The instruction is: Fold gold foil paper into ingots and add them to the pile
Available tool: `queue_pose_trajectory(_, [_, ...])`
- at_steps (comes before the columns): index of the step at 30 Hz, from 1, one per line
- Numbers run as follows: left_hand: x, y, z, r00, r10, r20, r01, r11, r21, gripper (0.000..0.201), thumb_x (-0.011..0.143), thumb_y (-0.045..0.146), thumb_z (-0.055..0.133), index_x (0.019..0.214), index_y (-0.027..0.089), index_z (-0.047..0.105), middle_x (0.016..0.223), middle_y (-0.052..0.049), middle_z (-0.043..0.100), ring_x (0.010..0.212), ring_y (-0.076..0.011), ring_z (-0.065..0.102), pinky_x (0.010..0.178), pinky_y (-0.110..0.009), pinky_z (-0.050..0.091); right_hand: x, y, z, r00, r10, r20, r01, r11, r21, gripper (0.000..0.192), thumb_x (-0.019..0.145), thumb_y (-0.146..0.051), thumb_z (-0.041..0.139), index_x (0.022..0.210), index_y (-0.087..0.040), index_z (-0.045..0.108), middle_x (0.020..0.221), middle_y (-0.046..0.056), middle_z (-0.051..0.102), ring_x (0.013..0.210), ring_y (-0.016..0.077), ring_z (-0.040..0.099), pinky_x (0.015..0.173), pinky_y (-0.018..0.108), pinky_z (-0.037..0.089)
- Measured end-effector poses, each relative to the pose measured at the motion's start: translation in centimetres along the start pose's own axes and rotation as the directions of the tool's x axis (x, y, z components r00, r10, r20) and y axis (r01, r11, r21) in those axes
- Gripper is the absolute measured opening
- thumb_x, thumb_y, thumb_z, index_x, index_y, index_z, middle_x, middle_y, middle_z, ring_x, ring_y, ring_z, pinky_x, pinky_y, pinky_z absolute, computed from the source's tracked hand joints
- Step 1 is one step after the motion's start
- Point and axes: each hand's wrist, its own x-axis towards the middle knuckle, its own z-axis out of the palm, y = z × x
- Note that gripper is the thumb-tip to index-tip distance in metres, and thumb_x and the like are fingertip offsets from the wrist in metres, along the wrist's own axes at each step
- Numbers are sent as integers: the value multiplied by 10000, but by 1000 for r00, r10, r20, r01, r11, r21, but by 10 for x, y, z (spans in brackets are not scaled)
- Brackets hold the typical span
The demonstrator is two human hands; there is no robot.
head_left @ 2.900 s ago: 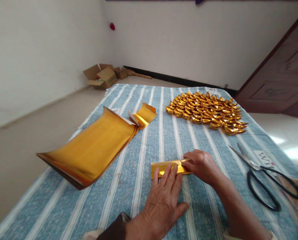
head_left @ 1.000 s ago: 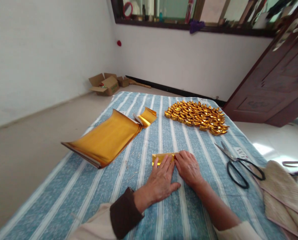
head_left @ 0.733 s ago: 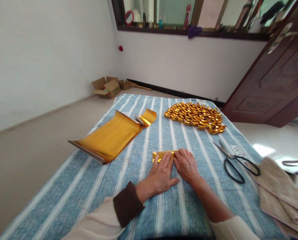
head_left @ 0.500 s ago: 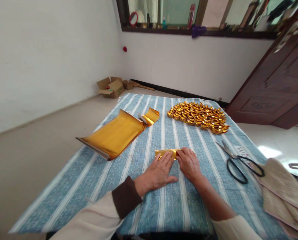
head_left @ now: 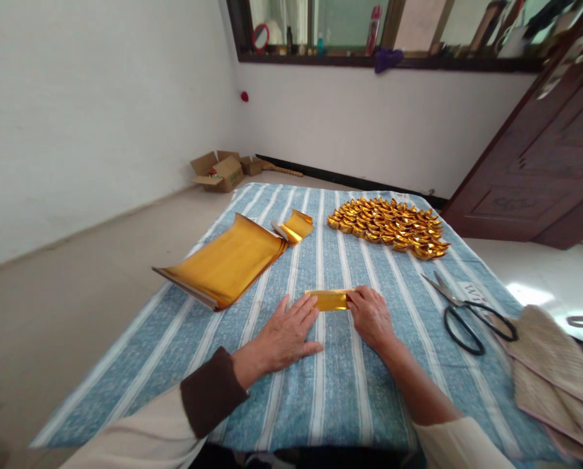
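A folded strip of gold foil paper [head_left: 328, 299] lies on the blue-and-white striped cloth [head_left: 320, 404] in front of me. My right hand [head_left: 370, 315] presses down on the strip's right end with its fingertips. My left hand [head_left: 282, 334] rests flat on the cloth with fingers spread, its fingertips just at the strip's left end. A stack of gold foil sheets [head_left: 225, 262] lies to the left, its edges curling up. A smaller curled gold piece [head_left: 296, 226] sits beside the stack's far corner.
Many folded gold paper ingots [head_left: 391, 226] are laid out at the far right of the cloth. Black-handled scissors [head_left: 467, 310] lie to the right, next to beige woven cloths [head_left: 550, 365]. Open cardboard boxes [head_left: 219, 169] stand on the floor by the wall; a dark wooden door [head_left: 540, 163] stands at right.
My left hand has slid left off the gold strip and now lies flat beside it. My right hand stays on the strip's right end. The view has pulled back a little.
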Motion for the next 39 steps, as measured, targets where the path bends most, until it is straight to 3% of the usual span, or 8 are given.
queue_pose_trajectory(12, [-11, -1, -8, 999, -39, 14, 39, 999, 5, 657, 952, 595, 413, 1407, 125, 473, 1519, -172, 410, 1442, -308, 309, 1140, -572, 226, -2, 12, 3, 1000, 5, 13, -7, 986, 166, 279, 901, -138, 451, 965, -216, 711, 979, 70, 657, 930, 205, 587, 840, 328, 439])
queue_pose_trajectory(19, [-9, 0, -8, 998, -56, 31, 57, 998, -21, 630, 958, 554, 439, 1415, 122, 458, 1527, -186, 392, 1436, -319, 318, 1122, -564, 264, -5, 20, 3, 995, 75, -60, -57, 964, 259, 303, 886, -138, 445, 893, -213, 739, 982, 75, 678, 941, 208, 591, 873, 355, 446])
queue_pose_trajectory(31, [-9, -3, 2, 998, -59, 8, 59, 996, -68, 604, 947, 540, 470, 1415, 159, 453, 1534, -173, 388, 1434, -320, 319, 1112, -545, 286, -11, 29, -4, 950, 201, -239, -135, 954, 267, 288, 832, -124, 439, 789, -191, 716, 865, 85, 675, 842, 217, 609, 807, 366, 485])
queue_pose_trajectory(34, [-9, -1, 1, 998, -66, 21, 67, 994, -91, 596, 948, 524, 477, 1415, 154, 452, 1539, -178, 377, 1433, -333, 317, 1106, -569, 287, -8, 16, -11, 920, 213, -329, -134, 960, 248, 296, 886, -151, 405, 875, -179, 699, 892, 99, 673, 894, 233, 591, 849, 392, 465])
queue_pose_trajectory(36, [-8, 0, -1, 996, -72, 43, 76, 993, -93, 605, 946, 511, 489, 1418, 136, 443, 1545, -187, 362, 1435, -341, 310, 1102, -582, 284, -3, -4, -13, 921, 127, -368, -44, 973, 227, 252, 908, -174, 435, 907, -191, 687, 941, 90, 675, 933, 225, 587, 887, 387, 446])
queue_pose_trajectory(39, [-7, 1, -2, 996, -73, 61, 78, 992, -95, 638, 944, 516, 484, 1436, 116, 410, 1545, -194, 357, 1437, -346, 302, 1095, -591, 286, 6, -39, -5, 977, 13, -215, 25, 985, 170, 182, 895, -192, 500, 965, -206, 668, 1012, 85, 667, 978, 224, 576, 892, 375, 420])
